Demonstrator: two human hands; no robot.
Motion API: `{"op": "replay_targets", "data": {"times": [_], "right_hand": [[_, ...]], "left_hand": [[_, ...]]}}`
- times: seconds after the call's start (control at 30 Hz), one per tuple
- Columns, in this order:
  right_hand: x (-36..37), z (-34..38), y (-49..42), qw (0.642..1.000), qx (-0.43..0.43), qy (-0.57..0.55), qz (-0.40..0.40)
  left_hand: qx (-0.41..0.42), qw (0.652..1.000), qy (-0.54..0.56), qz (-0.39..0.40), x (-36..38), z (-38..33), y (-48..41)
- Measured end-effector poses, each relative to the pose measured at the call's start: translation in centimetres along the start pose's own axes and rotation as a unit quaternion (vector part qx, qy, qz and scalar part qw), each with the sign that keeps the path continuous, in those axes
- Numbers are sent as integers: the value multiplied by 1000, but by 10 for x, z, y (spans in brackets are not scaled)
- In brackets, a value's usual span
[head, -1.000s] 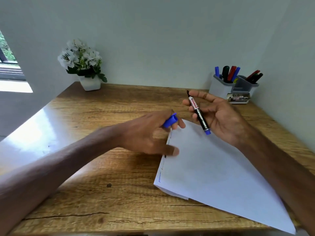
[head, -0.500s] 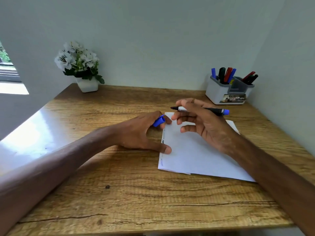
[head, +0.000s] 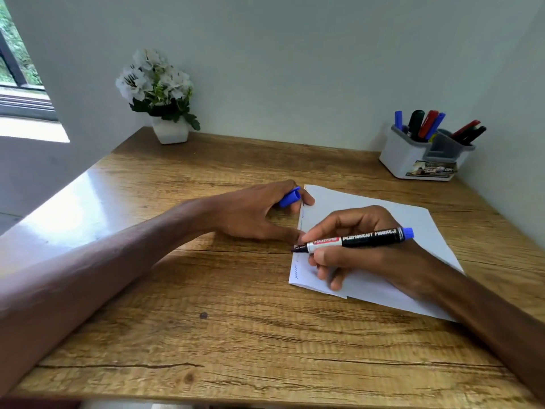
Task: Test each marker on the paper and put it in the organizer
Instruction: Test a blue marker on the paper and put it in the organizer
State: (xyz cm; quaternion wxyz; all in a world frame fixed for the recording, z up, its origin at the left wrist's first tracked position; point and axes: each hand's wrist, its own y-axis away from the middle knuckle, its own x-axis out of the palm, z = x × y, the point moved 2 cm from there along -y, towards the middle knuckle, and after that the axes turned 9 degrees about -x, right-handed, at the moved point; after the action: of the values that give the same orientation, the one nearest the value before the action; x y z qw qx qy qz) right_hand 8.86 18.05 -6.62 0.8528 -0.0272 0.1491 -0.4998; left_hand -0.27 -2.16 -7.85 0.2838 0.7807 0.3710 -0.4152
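Note:
My right hand [head: 354, 255] grips an uncapped black permanent marker [head: 365, 239] with a blue end, lying nearly level, its tip at the left edge of the white paper [head: 413, 228]. Blue and dark squiggles run down that edge of the sheet. My left hand [head: 256, 214] rests on the desk beside the paper's left edge, fingers curled around the blue cap [head: 290, 197], thumb touching the paper. The white and grey organizer [head: 424, 157] stands at the back right with several markers upright in it.
A white pot of white flowers [head: 160, 95] stands at the back left of the wooden desk [head: 206, 320]. Walls close the desk off behind and on the right. A window is at the far left.
My right hand turned the marker and lowered it from above the paper's top to the left edge lower down. The left hand stayed beside the paper with the cap.

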Motion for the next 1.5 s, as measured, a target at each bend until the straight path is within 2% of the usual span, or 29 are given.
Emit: {"op": "replay_targets", "data": {"times": [0.17, 0.4, 0.53, 0.7, 1.23, 1.37, 1.5], "right_hand": [[3, -3, -3, 997, -59, 49, -23], [11, 2, 0, 986, -107, 131, 3], [13, 0, -1, 983, -110, 145, 13], [15, 0, -1, 980, -117, 160, 12], [17, -1, -2, 978, -124, 168, 15], [17, 0, -2, 980, -121, 160, 5], [16, 0, -1, 978, -122, 171, 1]], "left_hand": [[5, 1000, 4, 7, 1, 2, -6], [6, 1000, -3, 24, 4, 1, -4], [0, 997, -17, 72, 1, 0, -2], [9, 996, -7, 90, 0, 0, -2], [-1, 995, -8, 95, 1, 3, -3], [11, 999, 5, 50, 6, 9, -3], [16, 998, 22, 50, 7, 12, -2]]}}
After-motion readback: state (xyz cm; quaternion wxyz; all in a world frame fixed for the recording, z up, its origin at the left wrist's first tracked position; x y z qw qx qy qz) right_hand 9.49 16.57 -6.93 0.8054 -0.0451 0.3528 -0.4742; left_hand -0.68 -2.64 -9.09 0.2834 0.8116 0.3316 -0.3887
